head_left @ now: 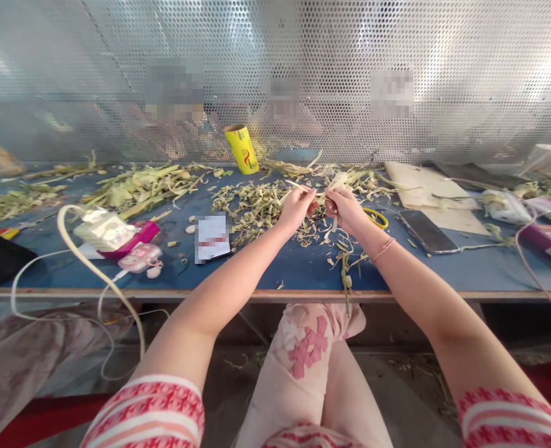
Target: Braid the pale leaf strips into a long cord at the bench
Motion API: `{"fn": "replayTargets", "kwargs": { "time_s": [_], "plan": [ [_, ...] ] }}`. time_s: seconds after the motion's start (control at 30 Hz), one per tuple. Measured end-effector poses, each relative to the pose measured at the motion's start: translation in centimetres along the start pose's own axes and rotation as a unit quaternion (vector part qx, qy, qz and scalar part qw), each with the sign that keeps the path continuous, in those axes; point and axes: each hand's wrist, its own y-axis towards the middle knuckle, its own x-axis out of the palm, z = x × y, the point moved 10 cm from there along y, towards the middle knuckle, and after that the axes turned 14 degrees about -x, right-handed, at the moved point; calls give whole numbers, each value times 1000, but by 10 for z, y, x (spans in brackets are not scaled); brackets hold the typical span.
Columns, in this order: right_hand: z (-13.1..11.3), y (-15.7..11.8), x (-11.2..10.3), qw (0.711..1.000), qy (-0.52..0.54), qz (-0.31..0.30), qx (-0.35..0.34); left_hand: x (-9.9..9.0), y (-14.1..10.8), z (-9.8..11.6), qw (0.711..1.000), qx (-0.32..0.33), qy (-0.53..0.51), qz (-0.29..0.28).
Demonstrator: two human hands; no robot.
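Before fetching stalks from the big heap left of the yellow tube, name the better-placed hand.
Probably the left hand: the heap lies on that side, and the right hand is farther away. Both seem to pinch plant strips.

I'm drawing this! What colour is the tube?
The tube is mostly yellow, shown best in the head view.

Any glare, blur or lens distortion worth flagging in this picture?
Head view: bright glare streaks on the perforated metal panel; head view: wide-angle stretching of the patterned sleeves near the lower corners; head view: left hand and right hand readable, but the pale plant strips at the fingertips look soft; head view: pixelated blocks hide patches of the panel.
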Motion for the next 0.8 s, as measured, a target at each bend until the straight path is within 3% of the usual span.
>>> {"fn": "replayTargets", "kwargs": {
  "time_s": [0.3,0.5,0.8],
  "plan": [
    [1,-2,3,999,35,-8,22,-2,0,-3,999,-24,-30,10],
    [-2,-5,3,997,75,0,35,8,-4,0,999,-17,-25,-31],
    [-5,-5,8,998,57,-29,17,16,-11,-5,989,-93,-89,-72]
  ]
}}
